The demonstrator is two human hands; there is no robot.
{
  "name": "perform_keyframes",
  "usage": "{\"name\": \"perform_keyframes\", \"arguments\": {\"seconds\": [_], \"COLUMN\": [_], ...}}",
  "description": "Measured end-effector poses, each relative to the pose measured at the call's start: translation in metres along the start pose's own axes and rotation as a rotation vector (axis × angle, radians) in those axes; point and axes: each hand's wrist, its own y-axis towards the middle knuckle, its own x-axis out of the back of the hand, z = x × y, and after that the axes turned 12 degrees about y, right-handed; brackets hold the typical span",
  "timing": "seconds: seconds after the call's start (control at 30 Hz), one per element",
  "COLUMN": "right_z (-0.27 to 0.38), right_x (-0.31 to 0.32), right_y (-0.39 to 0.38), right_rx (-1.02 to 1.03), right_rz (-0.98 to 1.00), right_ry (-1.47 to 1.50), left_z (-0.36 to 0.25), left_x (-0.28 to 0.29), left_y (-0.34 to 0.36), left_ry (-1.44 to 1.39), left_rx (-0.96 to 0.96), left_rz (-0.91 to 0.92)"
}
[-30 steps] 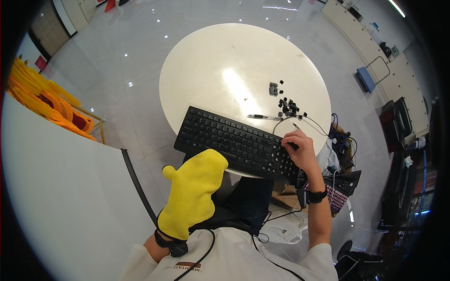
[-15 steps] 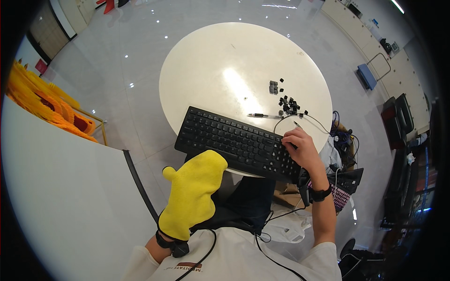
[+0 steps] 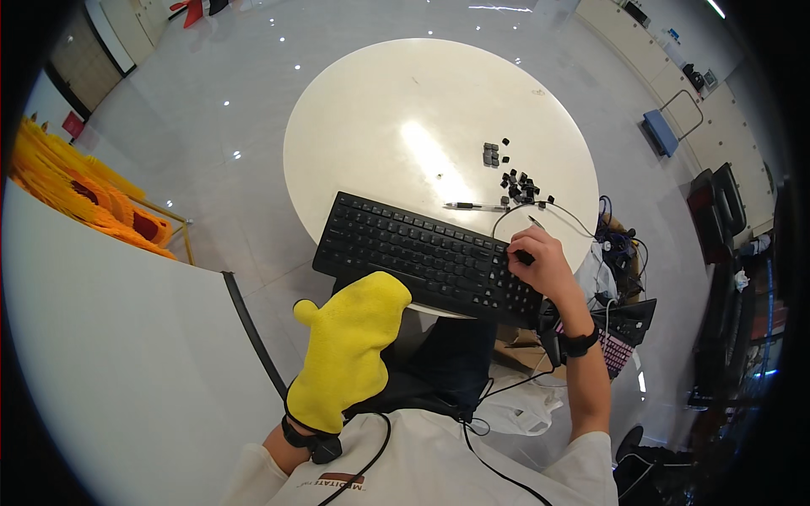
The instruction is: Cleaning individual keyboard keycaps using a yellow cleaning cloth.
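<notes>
A black keyboard (image 3: 405,255) lies slanted along the near edge of the round white table (image 3: 363,126). Lighter spots show among its keys at the right end, where some keycaps are off. Over that number-pad end is my right hand (image 3: 538,260), thumb and fingertips closed in a pinch. What they hold, if anything, is too small to make out. My left hand is wholly covered by a yellow fleece mitt (image 3: 350,346), which reaches the keyboard's near edge; its fingers are hidden. Loose black keycaps (image 3: 525,189) lie in a heap beyond my right hand.
Grey keycaps (image 3: 491,154) sit grouped farther back. A pen (image 3: 472,207) lies behind the keyboard, near a thin cable (image 3: 569,215). Right of the table are tangled cords (image 3: 620,244) and a pink-keyed keyboard (image 3: 618,354). A white panel (image 3: 126,354) stands at left.
My right hand has curled its fingers tighter into a pinch and shifted very slightly over the number pad. The mitt-covered left hand stays in place.
</notes>
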Motion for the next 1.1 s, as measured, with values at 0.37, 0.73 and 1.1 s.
{"name": "perform_keyframes", "arguments": {"seconds": [0.37,0.73,1.1], "right_z": [0.004,0.012,0.018], "right_x": [0.007,0.012,0.014], "right_y": [0.011,0.019,0.027], "right_rx": [-0.089,-0.06,-0.059], "right_rz": [0.115,0.196,0.226], "right_ry": [-0.006,-0.053,-0.041], "left_z": [0.001,0.0,-0.004], "left_x": [0.0,-0.001,0.0], "left_y": [0.001,0.001,0.001], "left_ry": [-0.006,-0.013,-0.015], "left_rx": [0.001,-0.008,-0.02], "left_rz": [0.006,0.015,0.017]}}
